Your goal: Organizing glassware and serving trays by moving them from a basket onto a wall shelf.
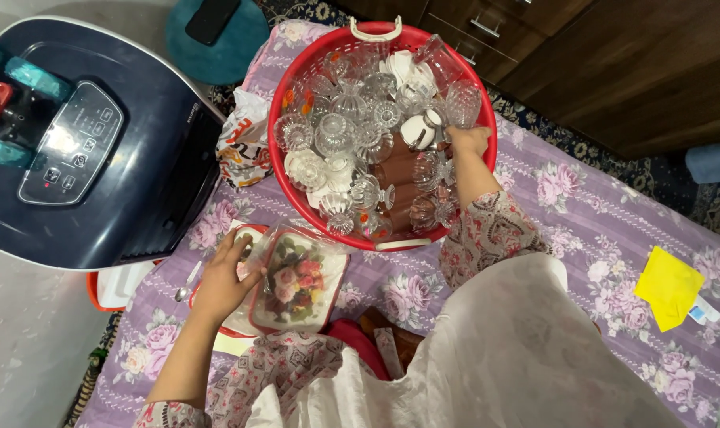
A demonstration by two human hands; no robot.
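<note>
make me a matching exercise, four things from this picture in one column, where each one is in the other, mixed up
Things:
1. red basket
2. yellow cloth
3. left hand
4. right hand

Places:
a. far right on the purple floral sheet
b. reaching in among the glassware
c. resting on a flower-patterned tray
d. middle of the sheet, full of glass dishes

Pairs: 1-d, 2-a, 3-c, 4-b

At 9 o'clock there's a dark control panel (pixel 73 150) with small lit icons on the navy machine, a crumpled white printed bag (pixel 245 147) just left of centre, and a dark phone (pixel 211 19) screen-down at 12.
</note>
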